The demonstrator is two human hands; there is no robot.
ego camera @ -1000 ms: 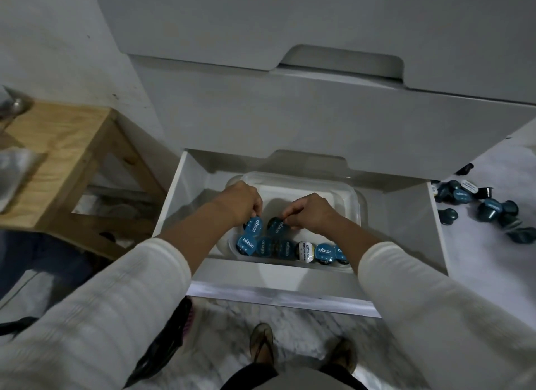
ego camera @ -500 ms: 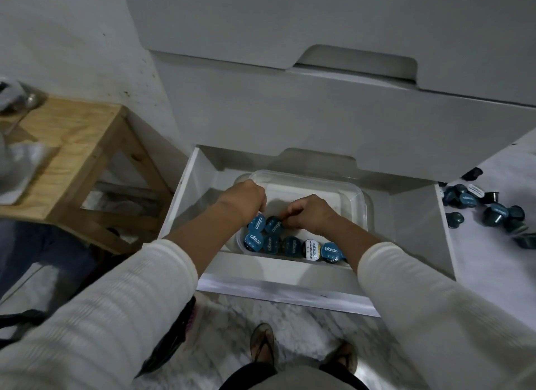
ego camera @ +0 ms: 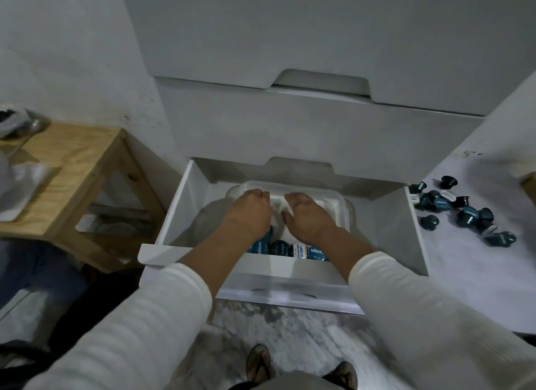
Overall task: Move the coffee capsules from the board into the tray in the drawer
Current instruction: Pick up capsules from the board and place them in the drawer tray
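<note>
Both hands are now hovering further back over the tray (ego camera: 339,199), the left hand (ego camera: 251,208) loosely curled and the right hand (ego camera: 307,214) spread open, each w/ nothing in it. A sec ago they were pinching capsules into the front row, so that pair is seemingly placed. Caps in tray (ego camera: 301,249): approx 4 showing (more hidden under wrists). Caps on board (ego camera: 461,211): approx 12 waiting, so lots to go.
</note>
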